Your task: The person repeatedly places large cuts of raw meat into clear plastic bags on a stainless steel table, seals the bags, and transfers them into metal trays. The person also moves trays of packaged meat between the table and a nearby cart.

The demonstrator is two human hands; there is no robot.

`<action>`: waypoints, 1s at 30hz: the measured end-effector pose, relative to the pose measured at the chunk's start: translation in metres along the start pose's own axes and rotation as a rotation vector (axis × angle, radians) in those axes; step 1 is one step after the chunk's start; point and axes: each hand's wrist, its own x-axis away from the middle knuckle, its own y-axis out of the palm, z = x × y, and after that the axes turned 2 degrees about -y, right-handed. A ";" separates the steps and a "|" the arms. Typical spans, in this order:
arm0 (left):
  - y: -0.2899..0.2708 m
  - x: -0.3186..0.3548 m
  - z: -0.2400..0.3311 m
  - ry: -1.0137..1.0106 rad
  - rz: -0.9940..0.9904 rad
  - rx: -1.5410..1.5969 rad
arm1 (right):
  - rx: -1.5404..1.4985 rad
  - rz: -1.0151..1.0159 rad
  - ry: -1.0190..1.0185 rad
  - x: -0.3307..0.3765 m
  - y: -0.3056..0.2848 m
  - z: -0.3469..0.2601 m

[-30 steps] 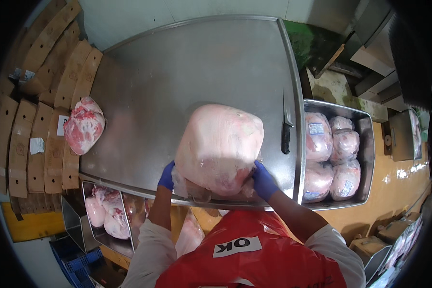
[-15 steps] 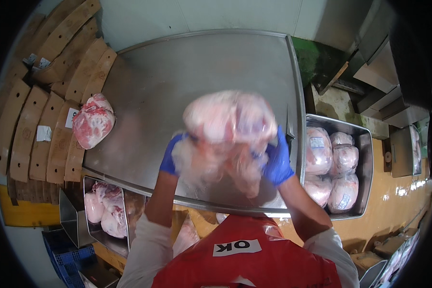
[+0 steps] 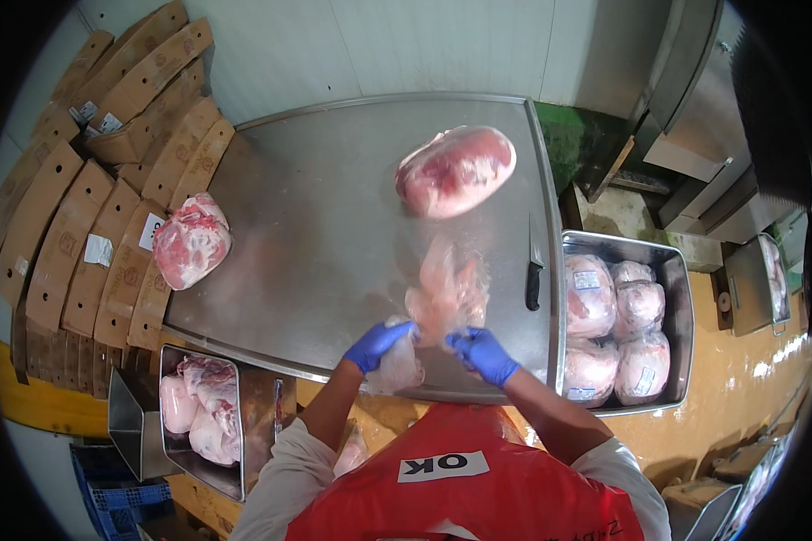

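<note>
My left hand (image 3: pixel 379 346), in a blue glove, is closed on bunched clear plastic near the table's front edge. My right hand (image 3: pixel 484 355), also gloved, pinches the other side of the same plastic bag (image 3: pixel 451 284). The crumpled bag spreads out on the steel table beyond both hands, with nothing bulky visible in it. Farther back, a large rounded piece of meat (image 3: pixel 457 171) lies apart from my hands. A knife (image 3: pixel 534 270) with a black handle lies by the right edge. Another piece of raw meat (image 3: pixel 192 242) sits at the table's left edge.
The steel table (image 3: pixel 307 207) has a raised rim. Stacked cardboard boxes (image 3: pixel 86 243) stand along its left side. A metal tub (image 3: pixel 681 316) of wrapped meat is at the right. Another metal tub (image 3: pixel 176 451) with meat stands front left, near blue crates (image 3: pixel 131 507).
The large piece of meat has left my hands and now lies unwrapped at the back of the table. My hands have come nearer to me with the plastic bag. The knife is now in sight.
</note>
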 end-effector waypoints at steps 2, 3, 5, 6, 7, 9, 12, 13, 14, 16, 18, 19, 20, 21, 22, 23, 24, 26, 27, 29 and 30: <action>0.034 0.016 -0.010 0.007 0.030 0.054 | 0.094 -0.008 0.020 0.002 0.011 0.035; 0.048 0.025 -0.015 0.012 0.051 0.087 | 0.200 -0.010 -0.182 0.001 0.020 0.044; 0.059 0.032 -0.028 0.058 -0.001 0.077 | 0.418 -0.030 -0.573 -0.003 0.036 0.067; 0.067 0.041 -0.017 0.063 -0.048 0.037 | 0.642 -0.068 -0.521 -0.012 0.030 0.080; 0.067 0.051 -0.013 0.081 -0.068 0.009 | 0.724 -0.080 -0.511 -0.008 0.038 0.069; 0.062 0.070 -0.008 0.182 -0.057 0.027 | 0.903 -0.115 -0.524 0.004 0.068 0.030; 0.073 0.101 0.018 0.354 0.024 0.066 | 0.599 -0.130 -0.432 -0.010 0.062 0.031; 0.066 0.113 0.019 0.384 0.068 0.000 | 0.483 -0.157 -0.445 -0.006 0.075 0.013; 0.060 0.118 0.014 0.570 0.126 -0.129 | 0.370 -0.181 -0.437 0.003 0.094 -0.011; 0.064 0.134 0.010 0.743 0.264 -0.252 | -0.140 -0.374 -0.331 0.006 0.123 -0.027; 0.072 0.163 0.008 0.747 0.523 -0.202 | 0.082 -0.490 -0.348 0.029 0.163 -0.042; 0.072 0.172 0.003 0.737 0.682 -0.172 | 0.186 -0.539 -0.374 0.038 0.182 -0.050; 0.075 0.180 0.000 0.724 0.815 -0.141 | 0.414 -0.620 -0.477 0.044 0.194 -0.057; 0.074 0.198 -0.004 0.737 0.893 -0.193 | 0.639 -0.705 -0.582 0.048 0.207 -0.060; 0.067 0.217 -0.007 0.745 0.968 -0.247 | 0.860 -0.788 -0.693 0.054 0.221 -0.064; 0.064 0.234 -0.009 0.743 1.034 -0.307 | 0.939 -0.811 -0.760 0.064 0.235 -0.065; 0.068 0.248 -0.005 0.878 1.160 -0.476 | 1.022 -0.832 -0.818 0.076 0.251 -0.069; 0.067 0.286 -0.024 0.897 1.189 -0.304 | 1.042 -0.931 -0.916 0.087 0.283 -0.060; 0.069 0.302 -0.034 0.911 1.194 -0.219 | 1.000 -0.975 -0.906 0.088 0.288 -0.054; 0.075 0.331 -0.054 0.906 1.353 -0.353 | 0.908 -1.038 -0.906 0.089 0.297 -0.045; 0.076 0.343 -0.067 0.883 1.422 -0.421 | 0.837 -1.065 -0.963 0.089 0.301 -0.037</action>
